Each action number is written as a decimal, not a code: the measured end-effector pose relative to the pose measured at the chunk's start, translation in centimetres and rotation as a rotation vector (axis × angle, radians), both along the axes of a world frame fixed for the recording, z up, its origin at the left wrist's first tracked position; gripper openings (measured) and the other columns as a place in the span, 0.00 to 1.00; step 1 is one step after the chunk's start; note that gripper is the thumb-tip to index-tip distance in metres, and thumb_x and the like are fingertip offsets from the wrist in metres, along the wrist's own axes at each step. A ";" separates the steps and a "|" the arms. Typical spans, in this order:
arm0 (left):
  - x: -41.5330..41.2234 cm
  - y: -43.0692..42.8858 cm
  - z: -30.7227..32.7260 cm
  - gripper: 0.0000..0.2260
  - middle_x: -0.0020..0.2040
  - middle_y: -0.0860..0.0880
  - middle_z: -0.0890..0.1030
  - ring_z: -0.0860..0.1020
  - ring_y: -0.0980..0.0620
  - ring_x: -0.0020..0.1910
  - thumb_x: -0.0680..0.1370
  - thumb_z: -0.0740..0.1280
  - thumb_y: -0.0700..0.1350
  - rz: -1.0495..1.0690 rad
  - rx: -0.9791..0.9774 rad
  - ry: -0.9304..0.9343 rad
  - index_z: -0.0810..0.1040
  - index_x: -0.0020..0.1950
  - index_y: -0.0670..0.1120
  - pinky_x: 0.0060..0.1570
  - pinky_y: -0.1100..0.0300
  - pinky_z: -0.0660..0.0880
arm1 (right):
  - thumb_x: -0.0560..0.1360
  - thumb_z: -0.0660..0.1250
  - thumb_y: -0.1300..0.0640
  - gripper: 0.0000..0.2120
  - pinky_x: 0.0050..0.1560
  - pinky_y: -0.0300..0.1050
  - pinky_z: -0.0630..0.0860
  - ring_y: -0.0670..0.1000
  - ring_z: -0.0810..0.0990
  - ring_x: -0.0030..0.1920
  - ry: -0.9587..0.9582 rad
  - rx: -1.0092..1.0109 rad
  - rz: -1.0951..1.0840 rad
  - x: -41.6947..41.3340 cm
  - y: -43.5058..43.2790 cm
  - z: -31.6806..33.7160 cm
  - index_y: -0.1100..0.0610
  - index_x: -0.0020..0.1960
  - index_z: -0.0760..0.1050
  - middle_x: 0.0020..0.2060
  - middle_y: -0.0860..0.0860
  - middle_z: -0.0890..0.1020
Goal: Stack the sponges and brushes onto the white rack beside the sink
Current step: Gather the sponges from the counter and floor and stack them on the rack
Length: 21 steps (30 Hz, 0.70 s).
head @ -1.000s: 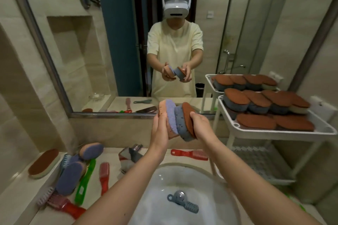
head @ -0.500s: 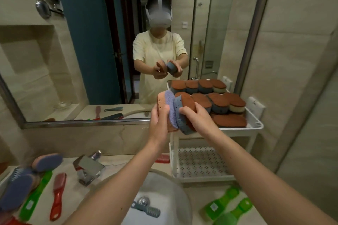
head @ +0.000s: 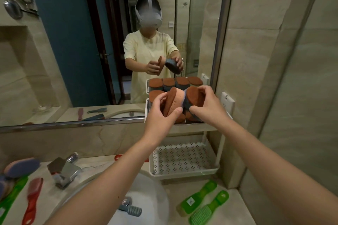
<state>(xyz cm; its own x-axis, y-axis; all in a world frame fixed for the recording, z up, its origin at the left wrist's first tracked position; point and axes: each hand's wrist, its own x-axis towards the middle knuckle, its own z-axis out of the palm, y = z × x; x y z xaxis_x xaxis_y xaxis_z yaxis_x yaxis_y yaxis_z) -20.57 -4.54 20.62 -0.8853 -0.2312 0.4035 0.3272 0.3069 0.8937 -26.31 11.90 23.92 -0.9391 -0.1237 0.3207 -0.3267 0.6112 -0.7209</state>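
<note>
Both bare forearms (head: 113, 175) reach forward and angle toward each other. The left hand (head: 161, 117) curls thumb and fingers round a sponge (head: 173, 105); the right hand (head: 210, 107), just beside it, grips a second sponge (head: 194, 97) from above, thumb underneath.

Your marble countertop (head: 98, 165) surrounds the sink (head: 146, 193). From the sink: a white rack (head: 182, 172) at 2 o'clock, brown-topped sponges (head: 180, 119) on its upper tier; two green brushes (head: 197, 198) at 3 o'clock; a red brush (head: 32, 201) at 9 o'clock.
</note>
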 end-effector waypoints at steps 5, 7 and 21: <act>-1.2 -0.3 -0.3 0.27 0.64 0.58 0.74 0.72 0.56 0.64 0.70 0.72 0.47 0.049 -0.248 0.053 0.69 0.67 0.59 0.63 0.52 0.73 | 0.65 0.71 0.52 0.34 0.62 0.56 0.74 0.53 0.69 0.64 0.045 0.157 -0.002 -0.8 1.1 -0.7 0.47 0.69 0.65 0.63 0.48 0.65; -1.4 -0.5 -0.3 0.27 0.65 0.56 0.74 0.70 0.54 0.65 0.70 0.69 0.44 0.070 -0.331 0.055 0.70 0.68 0.57 0.65 0.50 0.71 | 0.66 0.71 0.52 0.34 0.65 0.56 0.71 0.54 0.69 0.65 0.076 0.230 -0.005 -1.0 1.4 -0.9 0.48 0.70 0.66 0.63 0.49 0.66; -3.6 -0.1 -0.5 0.23 0.69 0.59 0.72 0.59 0.51 0.74 0.72 0.65 0.48 0.239 -0.802 -0.025 0.71 0.67 0.59 0.74 0.44 0.35 | 0.66 0.67 0.59 0.24 0.69 0.59 0.27 0.50 0.69 0.67 0.174 0.404 -0.003 -2.9 1.7 -2.5 0.46 0.62 0.71 0.61 0.46 0.73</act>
